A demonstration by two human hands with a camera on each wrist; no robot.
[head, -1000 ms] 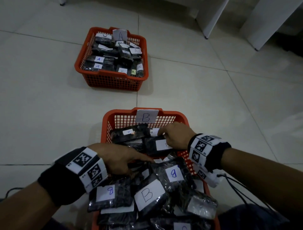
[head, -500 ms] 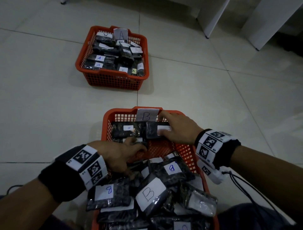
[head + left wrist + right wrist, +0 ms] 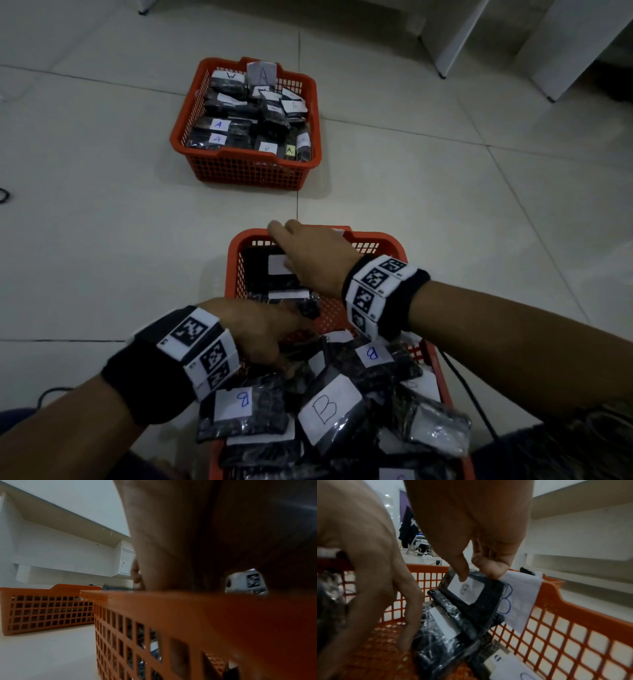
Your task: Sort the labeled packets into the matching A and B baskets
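Observation:
The near orange basket B holds black packets with white B labels, piled high at its near end. My right hand reaches to the basket's far wall. In the right wrist view its thumb and finger pinch the top edge of a B packet, which stands tilted against the paper B sign. My left hand lies in the middle of the basket, its fingers reaching down against a lying packet. Basket A stands farther off, full of A packets.
Pale floor tiles surround both baskets, which sit about a basket's length apart. White furniture legs stand at the far right. A black cable trails from my right wrist beside basket B. In the left wrist view basket B's rim fills the foreground.
My right hand has carried the B packet away from me and leftward to the far wall of basket B, now covering the B sign. My left hand has hardly moved.

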